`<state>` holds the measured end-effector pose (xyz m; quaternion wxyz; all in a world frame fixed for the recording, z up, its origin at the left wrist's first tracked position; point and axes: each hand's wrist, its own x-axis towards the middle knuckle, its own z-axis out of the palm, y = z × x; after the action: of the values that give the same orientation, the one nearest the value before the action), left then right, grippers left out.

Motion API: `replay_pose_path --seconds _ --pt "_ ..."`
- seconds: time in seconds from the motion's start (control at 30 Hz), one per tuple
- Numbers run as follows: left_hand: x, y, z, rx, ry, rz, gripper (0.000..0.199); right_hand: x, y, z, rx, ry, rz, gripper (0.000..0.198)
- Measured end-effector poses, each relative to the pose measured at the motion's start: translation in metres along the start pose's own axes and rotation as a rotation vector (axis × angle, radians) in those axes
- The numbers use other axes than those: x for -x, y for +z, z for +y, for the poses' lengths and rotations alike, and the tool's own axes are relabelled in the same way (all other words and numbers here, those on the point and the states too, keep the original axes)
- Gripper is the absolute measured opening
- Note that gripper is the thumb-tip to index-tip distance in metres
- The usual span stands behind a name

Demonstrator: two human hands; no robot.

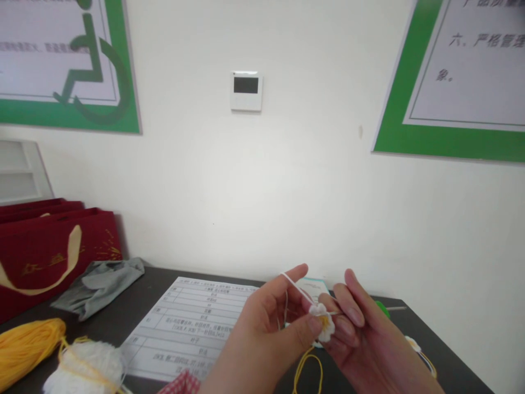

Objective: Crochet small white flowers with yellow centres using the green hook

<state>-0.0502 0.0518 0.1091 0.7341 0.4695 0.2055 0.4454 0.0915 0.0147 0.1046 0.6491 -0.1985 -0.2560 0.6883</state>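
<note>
My left hand (pixel 266 323) pinches a small crocheted flower (pixel 325 327) with white petals and a yellow centre between thumb and fingers. White yarn (pixel 296 287) runs over its raised index finger down to the flower. My right hand (pixel 361 336) is closed on a crochet hook, whose thin shaft reaches the flower; a green grip (pixel 382 309) and metal end show beyond the hand. The hook's tip is too small to make out. A loop of yellow yarn (pixel 322 377) hangs below the flower.
On the dark table (pixel 447 355) lie a printed sheet (pixel 180 328), a white yarn ball (pixel 84 366), a yellow skein (pixel 28 347) and a grey cloth (pixel 102 284). Red paper bags (pixel 53 246) stand at left. Another white-and-yellow piece (pixel 413 345) lies right. The wall (pixel 262 191) rises behind.
</note>
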Motion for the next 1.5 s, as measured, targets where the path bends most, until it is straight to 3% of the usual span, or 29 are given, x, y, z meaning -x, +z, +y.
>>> replay_pose_path --seconds 0.33,0.57,0.73,0.9,1.1,1.27,1.5 --pt "-0.002 0.011 -0.008 -0.027 0.048 0.063 0.056 -0.001 -0.005 0.003 -0.013 -0.006 0.009 0.043" --pt "-0.005 0.012 -0.019 0.027 -0.012 0.049 0.054 0.0 0.004 0.005 0.073 -0.223 0.193 0.047" --pt "-0.006 0.012 -0.018 0.113 0.008 0.124 0.057 -0.001 0.002 0.003 0.238 -0.352 0.152 0.043" --pt "-0.015 0.008 -0.024 0.179 0.08 0.152 0.062 0.001 -0.001 0.003 0.511 -0.436 0.137 0.026" --pt "-0.012 0.004 -0.021 0.134 0.103 0.114 0.061 0.004 0.003 0.004 0.576 -0.502 0.136 0.028" --pt "-0.006 -0.003 -0.001 0.015 0.053 0.068 0.053 0.006 0.004 -0.001 0.591 -0.479 0.156 0.03" --pt "-0.006 -0.012 0.02 -0.241 0.104 0.171 0.043 0.006 -0.001 -0.01 0.598 -0.361 0.076 0.032"
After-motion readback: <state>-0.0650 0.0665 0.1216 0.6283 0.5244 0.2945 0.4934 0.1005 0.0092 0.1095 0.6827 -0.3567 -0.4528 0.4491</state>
